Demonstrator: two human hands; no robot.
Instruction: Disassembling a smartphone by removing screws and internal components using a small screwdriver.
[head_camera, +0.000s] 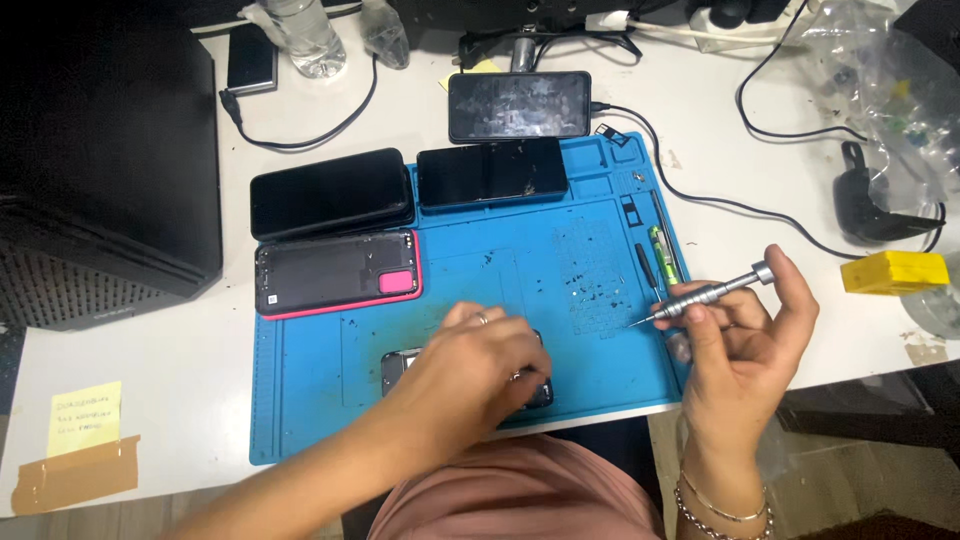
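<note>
Left hand (478, 372) over a dark, perhaps opened phone (400, 367) on blue mat (500, 270); right hand (735, 345) gripping grey screwdriver (705, 294).

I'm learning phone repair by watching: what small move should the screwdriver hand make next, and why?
Probably bring the screwdriver tip down to the phone under the left hand; the right hand holds it raised, off to the side of the phone.

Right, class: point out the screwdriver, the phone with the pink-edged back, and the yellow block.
screwdriver (705, 294), head view, middle of its grey metal shaft.
phone with the pink-edged back (335, 272), head view, centre of its dark rear panel.
yellow block (893, 271), head view, its top face.
</note>
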